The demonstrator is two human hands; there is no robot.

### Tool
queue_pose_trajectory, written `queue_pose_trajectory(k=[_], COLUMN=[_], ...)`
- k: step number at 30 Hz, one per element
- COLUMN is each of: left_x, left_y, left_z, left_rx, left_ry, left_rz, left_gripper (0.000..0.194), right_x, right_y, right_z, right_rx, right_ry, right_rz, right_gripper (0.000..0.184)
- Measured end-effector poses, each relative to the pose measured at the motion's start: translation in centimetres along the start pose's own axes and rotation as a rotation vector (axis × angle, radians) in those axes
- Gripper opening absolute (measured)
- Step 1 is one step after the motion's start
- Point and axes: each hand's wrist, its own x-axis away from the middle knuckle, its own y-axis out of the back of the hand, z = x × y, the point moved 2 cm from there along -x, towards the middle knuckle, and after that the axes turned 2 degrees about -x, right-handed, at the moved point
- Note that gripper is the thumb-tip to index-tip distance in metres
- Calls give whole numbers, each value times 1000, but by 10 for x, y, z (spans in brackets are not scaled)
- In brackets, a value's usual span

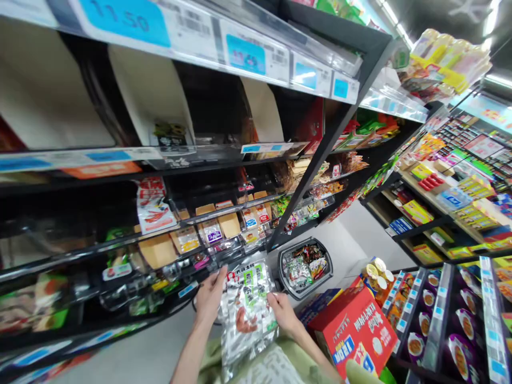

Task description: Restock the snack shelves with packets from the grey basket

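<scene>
A silver snack packet (245,309) with green lettering and a picture of reddish-brown food is held up in front of my body. My left hand (211,297) grips its upper left edge, with the fingers partly hidden behind it. At the packet's right edge, my right hand (283,310) is closed on it, thumb in front. The packet hangs roughly upright, and its lower end lies close to my green clothing. Just beyond my right hand, a dark basket (328,274) holding small packaged snacks stands on the floor.
Black shelves (96,248) with packaged snacks and price labels run along the left and ahead. A red carton (356,330) stands close on my right, beside a rack of purple cup-like packages (460,349). More stocked shelves (424,213) extend at the right.
</scene>
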Motion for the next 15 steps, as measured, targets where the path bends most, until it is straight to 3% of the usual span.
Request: queue_pose_trajectory(k=[3, 10, 15], left_x=[-3, -7, -3], left_y=[-13, -45, -75], left_z=[-13, -42, -79], left_rx=[67, 223, 393], left_ry=[25, 134, 186], left_rz=[79, 69, 29], left_gripper=[75, 71, 70], right_x=[1, -10, -43], right_y=[12, 39, 85], right_z=[4, 9, 26], right_rx=[-17, -102, -282], right_ry=[-5, -8, -70], right_rz=[-24, -57, 60], right_gripper=[60, 66, 71])
